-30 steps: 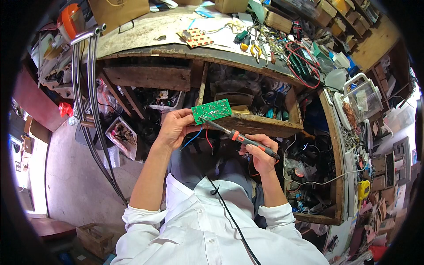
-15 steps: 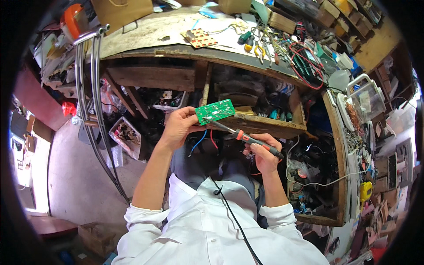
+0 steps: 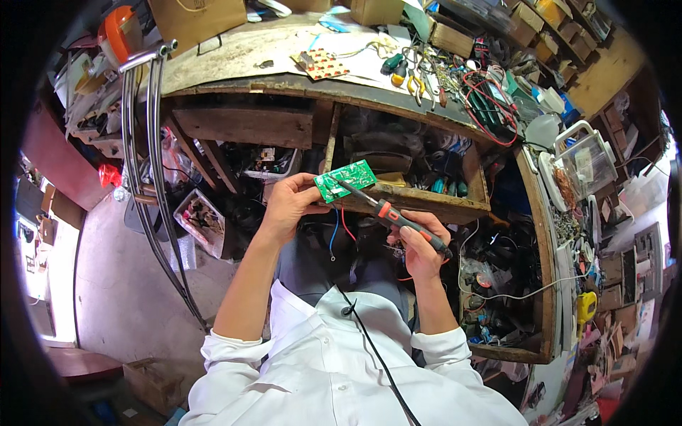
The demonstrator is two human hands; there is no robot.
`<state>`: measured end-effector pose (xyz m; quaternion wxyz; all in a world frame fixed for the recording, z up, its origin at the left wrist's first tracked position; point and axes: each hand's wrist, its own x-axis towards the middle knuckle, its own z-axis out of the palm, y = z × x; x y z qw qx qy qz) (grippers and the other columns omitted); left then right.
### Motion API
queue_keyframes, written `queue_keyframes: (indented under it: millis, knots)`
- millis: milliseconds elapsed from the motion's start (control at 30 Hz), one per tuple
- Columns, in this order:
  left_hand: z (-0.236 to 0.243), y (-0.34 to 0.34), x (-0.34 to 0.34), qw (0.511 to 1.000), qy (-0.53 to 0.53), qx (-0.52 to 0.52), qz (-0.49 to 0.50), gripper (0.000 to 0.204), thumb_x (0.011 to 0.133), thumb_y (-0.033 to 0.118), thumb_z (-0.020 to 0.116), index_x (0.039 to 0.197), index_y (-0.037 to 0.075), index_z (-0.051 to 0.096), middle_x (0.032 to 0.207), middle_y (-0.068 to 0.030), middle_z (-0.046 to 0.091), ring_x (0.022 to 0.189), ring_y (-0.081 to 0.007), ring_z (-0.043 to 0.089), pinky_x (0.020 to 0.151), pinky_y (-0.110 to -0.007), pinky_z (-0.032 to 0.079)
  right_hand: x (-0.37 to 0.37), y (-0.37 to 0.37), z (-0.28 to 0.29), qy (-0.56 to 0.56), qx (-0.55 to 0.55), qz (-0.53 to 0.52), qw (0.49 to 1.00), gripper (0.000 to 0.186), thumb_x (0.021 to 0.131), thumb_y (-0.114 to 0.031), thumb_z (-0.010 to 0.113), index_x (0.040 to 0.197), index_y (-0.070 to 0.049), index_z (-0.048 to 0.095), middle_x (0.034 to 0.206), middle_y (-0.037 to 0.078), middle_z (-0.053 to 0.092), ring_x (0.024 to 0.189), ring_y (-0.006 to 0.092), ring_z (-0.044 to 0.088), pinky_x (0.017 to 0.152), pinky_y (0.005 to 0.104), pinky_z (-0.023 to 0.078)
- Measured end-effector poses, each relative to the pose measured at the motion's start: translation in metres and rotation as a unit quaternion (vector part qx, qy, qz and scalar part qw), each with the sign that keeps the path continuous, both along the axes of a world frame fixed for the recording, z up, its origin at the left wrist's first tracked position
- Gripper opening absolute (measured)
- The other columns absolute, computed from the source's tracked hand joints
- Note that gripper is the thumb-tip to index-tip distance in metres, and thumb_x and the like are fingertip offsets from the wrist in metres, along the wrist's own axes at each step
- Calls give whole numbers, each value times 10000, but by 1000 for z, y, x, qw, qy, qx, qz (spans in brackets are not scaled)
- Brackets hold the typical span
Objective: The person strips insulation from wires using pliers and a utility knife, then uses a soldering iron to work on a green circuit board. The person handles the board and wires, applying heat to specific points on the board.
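My left hand [image 3: 290, 204] is closed on the left end of a green circuit board [image 3: 361, 175], its soldered side turned up toward me. A blue wire [image 3: 335, 231] and a red wire [image 3: 346, 221] hang from beneath the board. The blue one ends in a small ring. In my right hand [image 3: 425, 248] is a soldering iron [image 3: 408, 226] with a black and red handle. Its dark tip reaches over the left part of the board. Whether the tip touches the solder I cannot tell.
An open wooden drawer [image 3: 426, 202] full of parts lies just beyond my hands. The workbench [image 3: 249, 60] behind holds pliers [image 3: 416, 85], a red-dotted board [image 3: 320, 64] and red test leads [image 3: 490, 92]. A chrome tube frame [image 3: 153, 142] stands at left, a cluttered bin [image 3: 508, 284] at right.
The soldering iron's tip has moved up and slightly left over the board. The board has tilted a little, and the blue wire's end has swung right.
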<state>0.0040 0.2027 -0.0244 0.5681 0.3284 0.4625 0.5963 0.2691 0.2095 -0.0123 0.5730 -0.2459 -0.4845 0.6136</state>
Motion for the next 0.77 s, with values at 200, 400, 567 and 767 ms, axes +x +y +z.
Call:
queue_keyframes:
  millis: [200, 400, 567, 767]
  knots:
    - [-1, 0, 5, 999, -23, 28, 41, 247, 886, 75, 687, 1103, -27, 625, 939, -83, 694, 801, -155, 688, 706, -293, 603, -8, -6, 0, -9, -4, 4, 1000, 284, 821, 47, 673, 1099, 95, 634, 936, 204, 704, 741, 230, 710, 707, 332, 606]
    - [2, -1, 12, 992, -33, 59, 108, 283, 873, 31, 681, 1126, 22, 555, 870, -60, 656, 740, -129, 661, 639, -272, 592, -17, -11, -2, -40, 9, -39, 998, 290, 810, 39, 653, 1095, 91, 623, 929, 221, 701, 725, 250, 710, 669, 360, 620]
    - [-10, 3, 11, 989, -28, 67, 128, 270, 857, 20, 706, 1095, 50, 583, 837, -37, 647, 702, -106, 634, 608, -270, 582, -19, -12, -4, -47, 9, -33, 998, 282, 820, 34, 667, 1094, 85, 621, 952, 211, 700, 780, 234, 707, 687, 365, 623]
    - [-10, 3, 13, 988, -37, 78, 128, 253, 858, 25, 709, 1088, 66, 611, 839, -26, 654, 697, -103, 633, 594, -266, 578, -22, -12, -4, -12, 2, -32, 999, 285, 843, 57, 675, 1121, 93, 624, 967, 207, 700, 776, 222, 712, 716, 324, 614]
